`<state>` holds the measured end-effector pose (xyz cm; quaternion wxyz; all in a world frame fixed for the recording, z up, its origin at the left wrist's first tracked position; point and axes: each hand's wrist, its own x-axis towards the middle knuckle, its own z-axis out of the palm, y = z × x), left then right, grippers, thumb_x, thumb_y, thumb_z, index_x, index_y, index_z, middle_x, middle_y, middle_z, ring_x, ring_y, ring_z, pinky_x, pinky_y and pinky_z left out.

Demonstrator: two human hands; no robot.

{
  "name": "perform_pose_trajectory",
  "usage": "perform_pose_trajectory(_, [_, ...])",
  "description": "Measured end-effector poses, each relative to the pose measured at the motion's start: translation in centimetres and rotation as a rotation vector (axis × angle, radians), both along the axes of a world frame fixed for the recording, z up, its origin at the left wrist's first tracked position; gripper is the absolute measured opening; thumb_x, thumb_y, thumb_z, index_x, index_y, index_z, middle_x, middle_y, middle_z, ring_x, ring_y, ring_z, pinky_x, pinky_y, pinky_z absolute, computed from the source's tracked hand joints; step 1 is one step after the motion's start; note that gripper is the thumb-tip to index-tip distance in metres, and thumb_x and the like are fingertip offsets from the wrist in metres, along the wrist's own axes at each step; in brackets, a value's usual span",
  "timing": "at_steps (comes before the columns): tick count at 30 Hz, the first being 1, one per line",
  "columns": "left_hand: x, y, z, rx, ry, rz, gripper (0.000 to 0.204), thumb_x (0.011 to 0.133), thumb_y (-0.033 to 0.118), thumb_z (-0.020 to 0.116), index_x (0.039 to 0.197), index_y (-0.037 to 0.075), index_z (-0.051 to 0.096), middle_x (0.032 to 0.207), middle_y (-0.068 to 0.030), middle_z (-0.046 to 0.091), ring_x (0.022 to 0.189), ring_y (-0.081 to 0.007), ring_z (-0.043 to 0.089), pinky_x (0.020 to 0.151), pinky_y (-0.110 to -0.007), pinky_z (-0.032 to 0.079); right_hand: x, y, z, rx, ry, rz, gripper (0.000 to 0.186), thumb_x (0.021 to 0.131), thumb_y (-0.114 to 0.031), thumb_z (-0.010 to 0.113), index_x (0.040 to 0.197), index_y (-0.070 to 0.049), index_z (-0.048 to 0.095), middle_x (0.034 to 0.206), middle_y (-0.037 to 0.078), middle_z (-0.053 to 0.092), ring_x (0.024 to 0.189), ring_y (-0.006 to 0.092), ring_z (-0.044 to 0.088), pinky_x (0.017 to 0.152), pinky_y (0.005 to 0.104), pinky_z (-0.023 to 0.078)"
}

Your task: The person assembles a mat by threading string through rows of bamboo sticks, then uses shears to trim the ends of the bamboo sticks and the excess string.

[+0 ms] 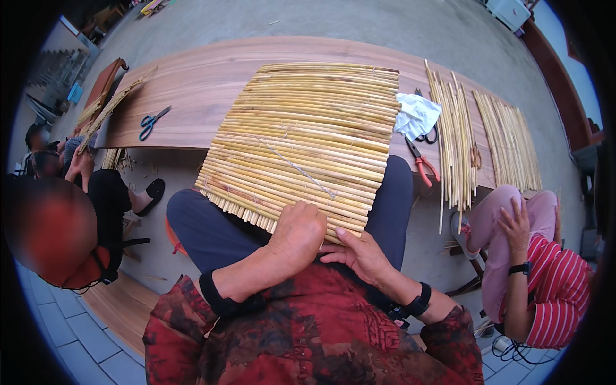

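Observation:
A mat of pale yellow reed sticks (298, 128), threaded with a thin cord, rests on my lap and reaches onto the wooden table. My left hand (298, 234) is closed at the mat's near edge, its fingers curled and partly hidden. My right hand (353, 255) grips that same edge just to the right, thumb on top and fingers underneath.
The table (199, 54) holds scissors (147, 128), a white cloth (416, 119) with black scissors beneath, red-handled pliers (423, 167), loose reeds (452, 147) and another reed bundle (507, 141). Co-workers sit left (106, 199) and right (545, 282); woven strips (109, 109) lie at far left.

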<state>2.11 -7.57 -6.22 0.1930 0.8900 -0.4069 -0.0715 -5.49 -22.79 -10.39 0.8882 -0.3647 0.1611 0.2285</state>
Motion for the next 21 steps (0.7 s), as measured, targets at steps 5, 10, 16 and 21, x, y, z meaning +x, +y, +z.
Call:
perform_pose_trajectory(5, [-0.5, -0.3, 0.0, 0.053, 0.000, 0.052, 0.012, 0.063, 0.005, 0.061, 0.072, 0.001, 0.053, 0.077, -0.0149, 0.052, 0.080, -0.0321, 0.051, 0.069, -0.041, 0.044, 0.1, 0.0, -0.3, -0.010, -0.024, 0.039, 0.042, 0.093, -0.023, 0.046, 0.128, 0.000, 0.038, 0.119, 0.014, 0.051, 0.100, 0.0239, 0.057, 0.080, 0.0352, 0.051])
perform_pose_trajectory(10, [-0.9, -0.6, 0.0, 0.148, -0.072, 0.018, 0.019, 0.062, 0.007, 0.062, 0.078, 0.000, 0.053, 0.080, -0.0154, 0.050, 0.080, -0.0319, 0.050, 0.067, -0.038, 0.045, 0.1, 0.0, -0.3, -0.006, -0.030, 0.053, 0.044, 0.092, -0.024, 0.047, 0.129, 0.000, 0.037, 0.119, 0.014, 0.052, 0.100, 0.0239, 0.057, 0.081, 0.0364, 0.050])
perform_pose_trajectory(16, [1.1, 0.7, -0.2, 0.168, -0.206, 0.075, 0.017, 0.064, 0.004, 0.059, 0.078, 0.000, 0.051, 0.081, -0.0150, 0.049, 0.080, -0.0317, 0.050, 0.067, -0.039, 0.046, 0.2, 0.3, 0.0, -0.018, -0.053, 0.057, 0.046, 0.092, -0.024, 0.048, 0.129, 0.001, 0.037, 0.119, 0.015, 0.052, 0.100, 0.0241, 0.057, 0.082, 0.0359, 0.050])
perform_pose_trajectory(21, [2.7, 3.3, 2.8, -0.017, 0.226, 0.126, 0.007, 0.076, 0.005, 0.057, 0.076, -0.001, 0.053, 0.075, -0.0130, 0.052, 0.070, -0.0276, 0.055, 0.062, -0.038, 0.045, 0.5, -0.1, 0.5, 0.003, -0.040, 0.087, 0.044, 0.094, -0.023, 0.045, 0.129, 0.003, 0.036, 0.124, 0.016, 0.049, 0.103, 0.0246, 0.056, 0.082, 0.0341, 0.051])
